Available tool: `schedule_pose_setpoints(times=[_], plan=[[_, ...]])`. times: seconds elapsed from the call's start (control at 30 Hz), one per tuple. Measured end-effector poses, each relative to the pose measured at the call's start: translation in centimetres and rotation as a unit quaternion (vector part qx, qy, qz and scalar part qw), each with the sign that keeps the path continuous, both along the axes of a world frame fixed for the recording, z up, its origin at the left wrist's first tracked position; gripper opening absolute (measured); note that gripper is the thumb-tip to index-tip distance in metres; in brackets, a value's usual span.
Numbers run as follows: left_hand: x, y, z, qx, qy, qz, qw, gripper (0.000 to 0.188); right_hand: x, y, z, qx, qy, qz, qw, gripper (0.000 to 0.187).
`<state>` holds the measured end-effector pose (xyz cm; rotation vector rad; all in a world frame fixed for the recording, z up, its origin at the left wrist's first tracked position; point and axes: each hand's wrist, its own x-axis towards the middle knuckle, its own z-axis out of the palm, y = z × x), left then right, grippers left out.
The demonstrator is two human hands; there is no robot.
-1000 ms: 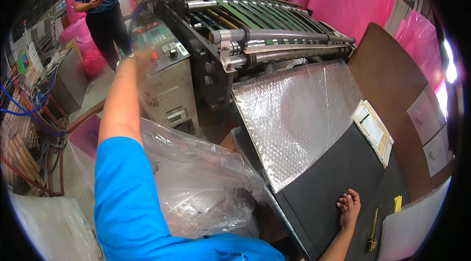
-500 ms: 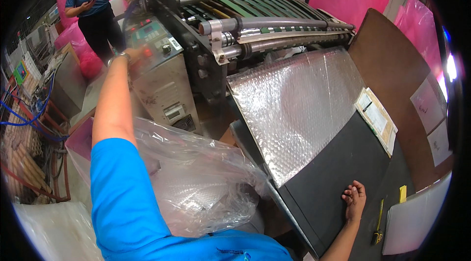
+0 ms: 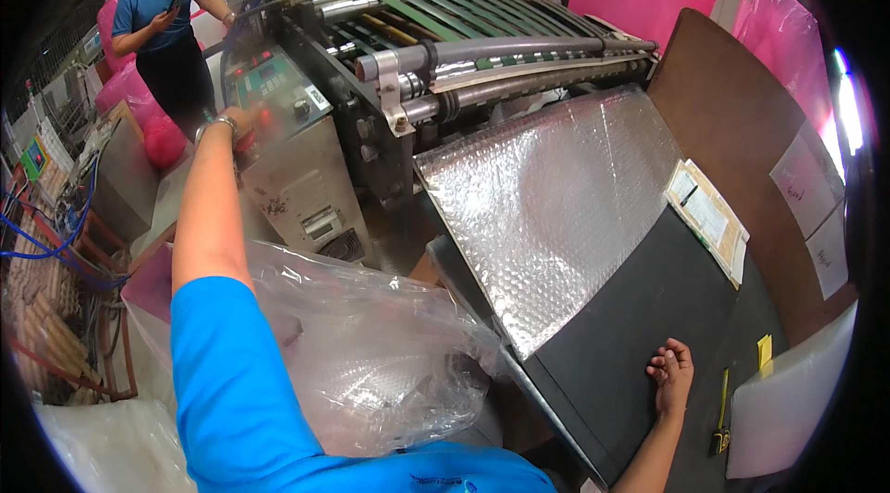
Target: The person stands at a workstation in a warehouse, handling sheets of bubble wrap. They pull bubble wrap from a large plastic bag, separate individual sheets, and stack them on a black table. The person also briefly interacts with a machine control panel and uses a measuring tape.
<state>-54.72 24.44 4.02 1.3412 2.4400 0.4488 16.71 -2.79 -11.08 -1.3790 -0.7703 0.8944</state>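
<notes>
My left hand (image 3: 238,125) reaches out to the control panel (image 3: 278,83) of a grey machine, close to a red button or light at its lower edge. Its fingers are blurred, so I cannot make out how they are held. On the black tabletop (image 3: 612,345) rests my right hand (image 3: 671,376), palm partly up, fingers loosely curled and slightly apart with nothing in them. A silver bubble-wrap sheet (image 3: 547,205) lies on the table's upper part, below the machine's rollers (image 3: 519,76). A clipboard with papers and a pen (image 3: 707,215) lies right of it.
A clear plastic bag (image 3: 362,354) with silver sheeting stands between me and the machine. A tape measure (image 3: 719,437) and a white block-like stack (image 3: 788,405) lie by my right forearm. A brown board (image 3: 742,113) rises along the right. At the far left a person (image 3: 167,20) stands holding a phone.
My view has shifted slightly. My left hand has stayed at the control panel, and the right has barely moved. The person at the far left has raised the phone a little.
</notes>
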Motion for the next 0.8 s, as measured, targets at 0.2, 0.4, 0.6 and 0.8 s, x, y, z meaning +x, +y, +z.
schedule_pose_setpoints(times=[0.2, 0.4, 0.6, 0.8], plan=[[-0.1, 1.1, -0.3, 0.000, 0.090, 0.022, 0.996, 0.060, 0.0, 0.1, 0.0, -0.003, 0.004, -0.006, 1.000, 0.018], [-1.1, 1.6, -0.3, -0.002, 0.083, -0.006, 0.997, 0.077, -0.1, 0.1, 0.1, -0.002, 0.000, -0.005, 1.000, 0.019], [0.5, 0.6, 0.6, -0.022, 0.065, -0.012, 0.998, 0.076, -0.1, 0.0, 0.1, 0.004, -0.001, 0.000, 1.000, 0.019], [-0.7, 1.1, 0.1, -0.006, 0.073, 0.002, 0.997, 0.074, 0.0, 0.0, -0.1, 0.001, -0.002, 0.000, 1.000, 0.019]])
